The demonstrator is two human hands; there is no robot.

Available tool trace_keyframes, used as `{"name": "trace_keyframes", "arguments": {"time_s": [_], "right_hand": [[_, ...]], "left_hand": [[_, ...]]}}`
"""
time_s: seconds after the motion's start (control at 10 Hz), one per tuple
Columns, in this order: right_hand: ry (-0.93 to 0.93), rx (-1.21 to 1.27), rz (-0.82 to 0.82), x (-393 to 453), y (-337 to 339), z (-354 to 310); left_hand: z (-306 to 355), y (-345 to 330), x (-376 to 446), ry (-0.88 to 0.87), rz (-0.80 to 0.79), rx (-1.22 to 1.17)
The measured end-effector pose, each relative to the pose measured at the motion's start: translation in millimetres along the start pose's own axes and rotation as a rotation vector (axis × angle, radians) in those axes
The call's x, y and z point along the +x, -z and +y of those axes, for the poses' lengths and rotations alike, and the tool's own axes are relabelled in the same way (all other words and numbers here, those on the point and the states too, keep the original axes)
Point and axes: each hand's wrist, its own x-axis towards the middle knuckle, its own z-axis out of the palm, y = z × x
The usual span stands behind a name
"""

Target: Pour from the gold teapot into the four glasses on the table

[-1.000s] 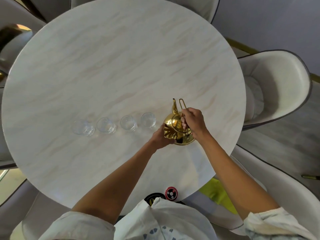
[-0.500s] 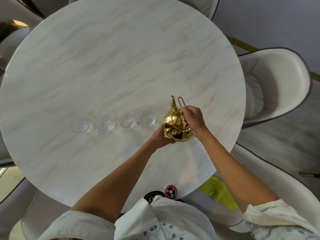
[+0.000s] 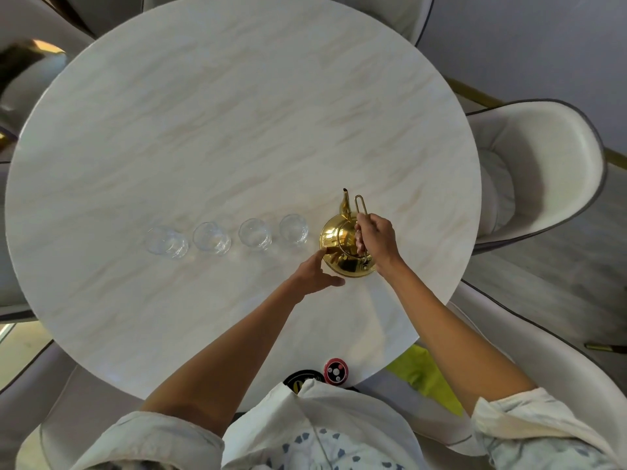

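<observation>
**No readable text**

Nothing legible is showing anywhere in view. A round red badge (image 3: 336, 371) at the tabletop's (image 3: 203, 130) near edge is carrying small white dots, and a black badge (image 3: 302, 383) beside it is showing a yellow mark, but neither is forming letters or numbers that can be read.

The right hand (image 3: 375, 240) covers part of the gold teapot's (image 3: 339, 245) handle and lid. Whether the four glasses (image 3: 254, 234) hold liquid cannot be told. The chairs (image 3: 543, 164) are cut off by the frame edges, and the table (image 3: 203, 113) hides the person's lap.
</observation>
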Motion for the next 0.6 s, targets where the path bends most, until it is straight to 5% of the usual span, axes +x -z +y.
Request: {"name": "trace_keyframes", "arguments": {"time_s": [0.2, 0.6], "right_hand": [[-0.036, -0.045, 0.016, -2.1, -1.4, -0.2], [0.011, 0.000, 0.378, -70.9, -12.6, 34.9]], "left_hand": [[-12.9, 7.2, -14.4, 0.020, 0.027, 0.011], [-76.5, 31.3, -67.2, 0.056, 0.133, 0.003]]}}
